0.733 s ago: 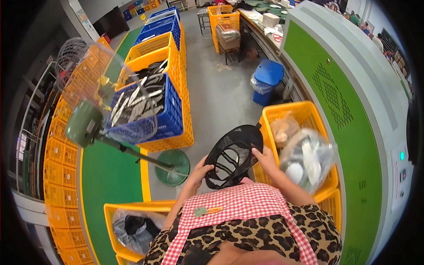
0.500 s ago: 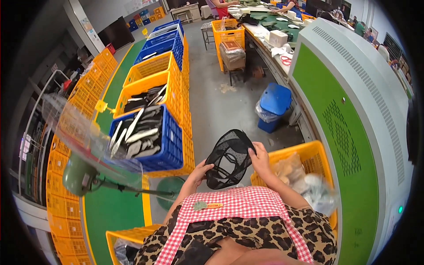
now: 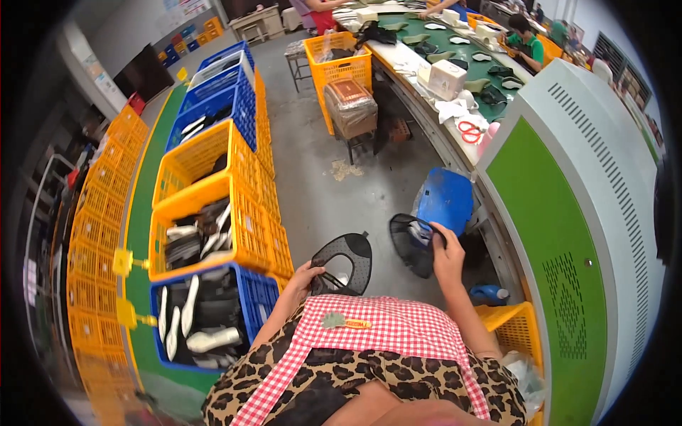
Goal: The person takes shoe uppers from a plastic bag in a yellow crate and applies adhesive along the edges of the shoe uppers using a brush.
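My left hand [image 3: 304, 277] is closed on the edge of a black mesh shoe upper [image 3: 361, 264], which hangs in front of my checked apron with its opening showing. Off to the right, my right hand [image 3: 449, 250] grips a second black mesh shoe upper [image 3: 406, 245] by its rim, fingers and thumb pinched over it. The two uppers are apart from each other. Behind the right one stands a blue lidded bin [image 3: 446, 200].
At left, a blue crate [image 3: 263, 302] and a yellow crate [image 3: 245, 224] hold black pieces and white shapes, with more crates behind. A green-and-grey machine [image 3: 561, 234] stands at right. Ahead, a long worktable [image 3: 398, 60] carries shoe parts and red scissors [image 3: 469, 131]. People work there.
My hands have moved apart, and the black mesh uppers held together before are now one in each hand. My view has shifted forward along the crates; the fan at left has left view.
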The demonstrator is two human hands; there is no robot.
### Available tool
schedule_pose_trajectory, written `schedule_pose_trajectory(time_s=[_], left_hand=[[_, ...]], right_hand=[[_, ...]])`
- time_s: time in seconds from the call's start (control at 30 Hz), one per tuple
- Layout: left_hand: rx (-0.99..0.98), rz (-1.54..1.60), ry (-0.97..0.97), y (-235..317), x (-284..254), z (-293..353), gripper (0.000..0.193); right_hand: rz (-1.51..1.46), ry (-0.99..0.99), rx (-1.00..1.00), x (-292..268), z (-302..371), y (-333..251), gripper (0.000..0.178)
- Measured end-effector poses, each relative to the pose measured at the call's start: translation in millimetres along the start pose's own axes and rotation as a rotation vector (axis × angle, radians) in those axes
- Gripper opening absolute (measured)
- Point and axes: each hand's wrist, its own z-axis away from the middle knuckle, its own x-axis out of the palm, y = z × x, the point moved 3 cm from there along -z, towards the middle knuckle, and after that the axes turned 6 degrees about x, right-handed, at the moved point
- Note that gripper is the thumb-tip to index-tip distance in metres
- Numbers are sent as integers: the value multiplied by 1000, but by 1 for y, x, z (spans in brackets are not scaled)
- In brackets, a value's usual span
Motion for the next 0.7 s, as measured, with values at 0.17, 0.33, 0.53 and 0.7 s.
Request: schedule_pose_trajectory(time_s=[0.17, 0.33, 0.53, 0.7], left_hand=[[33, -103, 96, 125, -6, -121, 41], [104, -193, 3, 228, 7, -248, 47], [179, -156, -50, 336, 50, -388, 49], [197, -206, -30, 427, 102, -498, 46]], right_hand=[[260, 85, -32, 45, -70, 17, 27], [240, 53, 235, 83, -150, 20, 27], [11, -28, 418, 119, -275, 45, 25], [70, 7, 357, 143, -408, 73, 25]])
